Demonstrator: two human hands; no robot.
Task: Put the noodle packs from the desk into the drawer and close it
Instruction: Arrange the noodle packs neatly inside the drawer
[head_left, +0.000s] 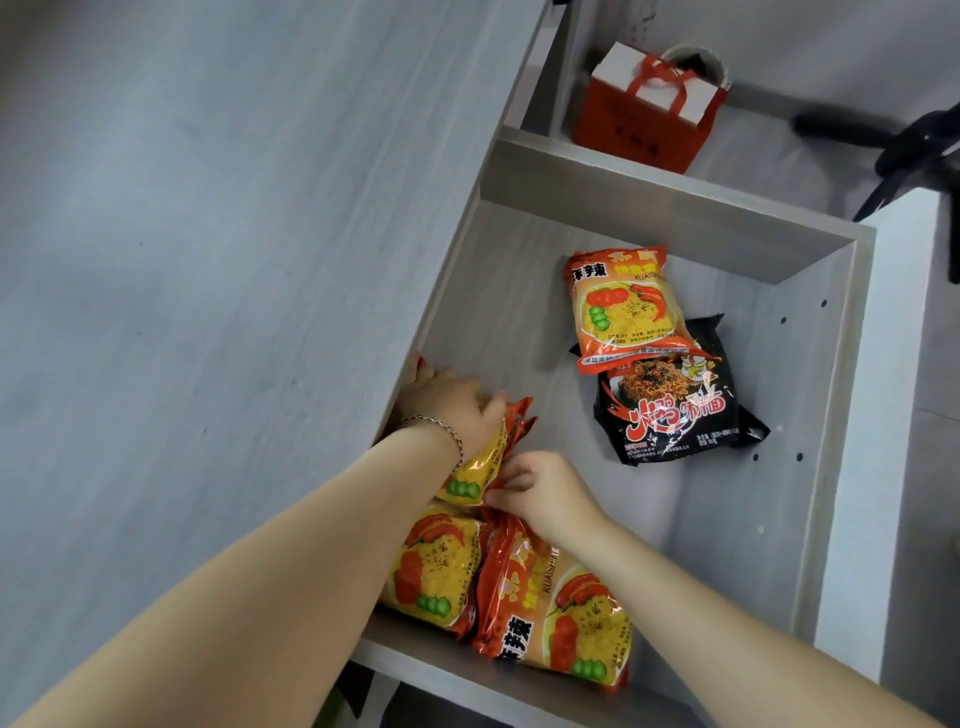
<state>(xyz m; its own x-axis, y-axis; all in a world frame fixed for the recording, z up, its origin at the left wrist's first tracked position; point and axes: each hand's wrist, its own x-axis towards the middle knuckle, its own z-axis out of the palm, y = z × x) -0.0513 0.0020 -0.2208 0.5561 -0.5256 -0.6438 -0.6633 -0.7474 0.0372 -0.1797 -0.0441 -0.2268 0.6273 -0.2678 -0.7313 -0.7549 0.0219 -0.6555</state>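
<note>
Two orange noodle packs (519, 587) lie nearest us at the front-left corner of the open drawer (675, 213). Behind them a third orange pack (480, 462) stands tilted against the left wall; our left hand (447, 400) grips its top, our right hand (540, 491) pinches its lower edge. We judge the stowing step underway: seat this pack, release, withdraw both arms. Further back, apart, another orange pack (623, 306) overlaps a black pack (675, 410). Table (208, 234) shows bare here, so closing may follow. Both forearms cross the drawer front, blocking it. Beyond: red gift bag (654, 109).
</note>
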